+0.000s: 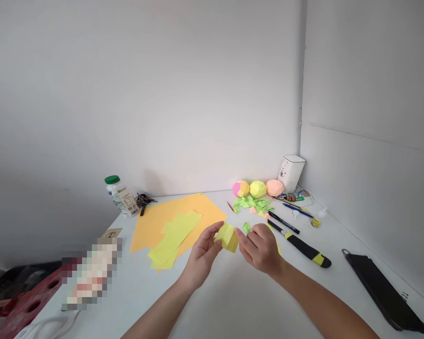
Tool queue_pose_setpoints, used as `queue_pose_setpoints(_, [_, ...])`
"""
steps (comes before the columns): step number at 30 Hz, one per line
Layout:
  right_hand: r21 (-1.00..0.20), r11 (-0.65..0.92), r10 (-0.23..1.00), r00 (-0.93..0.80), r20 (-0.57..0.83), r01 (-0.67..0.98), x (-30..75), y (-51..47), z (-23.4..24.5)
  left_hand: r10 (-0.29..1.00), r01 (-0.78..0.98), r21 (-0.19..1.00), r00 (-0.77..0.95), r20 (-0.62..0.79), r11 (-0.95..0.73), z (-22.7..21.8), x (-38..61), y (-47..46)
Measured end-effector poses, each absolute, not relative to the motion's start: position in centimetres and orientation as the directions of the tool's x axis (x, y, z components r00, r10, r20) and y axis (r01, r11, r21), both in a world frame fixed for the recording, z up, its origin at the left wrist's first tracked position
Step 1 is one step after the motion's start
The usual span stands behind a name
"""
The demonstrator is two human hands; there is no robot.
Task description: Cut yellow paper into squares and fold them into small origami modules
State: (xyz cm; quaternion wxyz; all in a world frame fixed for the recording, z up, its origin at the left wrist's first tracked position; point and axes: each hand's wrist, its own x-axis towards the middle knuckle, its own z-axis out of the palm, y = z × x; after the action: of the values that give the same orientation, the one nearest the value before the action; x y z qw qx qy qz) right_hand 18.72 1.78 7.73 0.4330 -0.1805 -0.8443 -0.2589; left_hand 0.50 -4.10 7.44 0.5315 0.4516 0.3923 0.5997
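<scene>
Between my two hands, above the table, is a small square of yellow paper (227, 237) with crease lines across it. My left hand (202, 254) pinches its left side between thumb and fingers. At the right edge of the paper, my right hand (261, 249) has its index finger and thumb on it, the other fingers curled in. Just beyond my right hand lies a folded green paper piece (246, 227). Part of another yellow paper shows behind that hand, mostly hidden.
Yellow strips (178, 238) lie on orange sheets (144, 230) at left, near a bottle (123, 197) and keys (144, 201). Behind are folded green pieces (252, 204) and paper balls (257, 189). A utility knife (307, 249), black marker (284, 222) and black case (383, 292) lie right.
</scene>
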Motion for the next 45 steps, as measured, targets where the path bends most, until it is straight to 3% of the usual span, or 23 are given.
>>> queue_pose_setpoints(45, [0.254, 0.812, 0.091, -0.545, 0.834, 0.525, 18.61, 1.90, 7.66, 0.995, -0.279, 0.955, -0.030, 0.094, -0.099, 7.69, 0.51, -4.08])
